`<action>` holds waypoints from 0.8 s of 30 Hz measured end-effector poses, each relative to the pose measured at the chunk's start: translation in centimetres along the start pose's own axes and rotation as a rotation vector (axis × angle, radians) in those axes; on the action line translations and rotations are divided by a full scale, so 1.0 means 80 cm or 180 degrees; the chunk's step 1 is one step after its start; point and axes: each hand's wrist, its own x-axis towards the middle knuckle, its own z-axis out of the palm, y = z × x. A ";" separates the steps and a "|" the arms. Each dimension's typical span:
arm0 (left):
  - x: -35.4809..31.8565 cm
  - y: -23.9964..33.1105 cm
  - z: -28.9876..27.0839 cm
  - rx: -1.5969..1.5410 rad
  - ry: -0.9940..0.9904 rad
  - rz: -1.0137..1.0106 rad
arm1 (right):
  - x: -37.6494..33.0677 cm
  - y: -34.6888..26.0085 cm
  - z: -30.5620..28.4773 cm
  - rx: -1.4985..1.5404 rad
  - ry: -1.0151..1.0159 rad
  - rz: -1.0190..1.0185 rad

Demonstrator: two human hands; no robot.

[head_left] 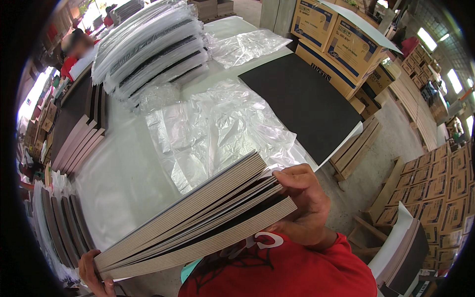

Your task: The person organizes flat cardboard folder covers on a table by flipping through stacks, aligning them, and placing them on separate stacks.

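hands: left hand (93, 273) and right hand (306, 205) grip ends of board stack (198, 218) | risk: boards fanning apart, could slip onto plastic sheet (217, 128) on desk (123, 168)

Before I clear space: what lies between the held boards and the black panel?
In the head view, crumpled clear plastic bags lie between the stack of boards and the black panel.

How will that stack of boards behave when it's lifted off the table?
The boards look stiff: edges stay straight between the left hand and right hand. They fan apart at the right, so they may slide loose. Probably heavy, since both hands grip them.
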 end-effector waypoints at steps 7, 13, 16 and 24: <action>-0.019 -0.014 0.002 -0.0262 -0.0429 -0.0709 | -0.001 -0.003 -0.004 0.0050 0.0033 0.0106; -0.005 -0.003 0.001 0.0087 0.0067 0.0052 | 0.005 -0.020 -0.006 -0.0957 -0.0055 0.0258; -0.005 -0.003 0.001 0.0107 0.0096 0.0068 | 0.006 -0.028 -0.007 -0.1296 -0.0103 0.0187; -0.036 -0.028 0.004 0.0024 -0.0192 -0.0434 | 0.008 -0.063 -0.016 -0.2465 -0.0225 0.0402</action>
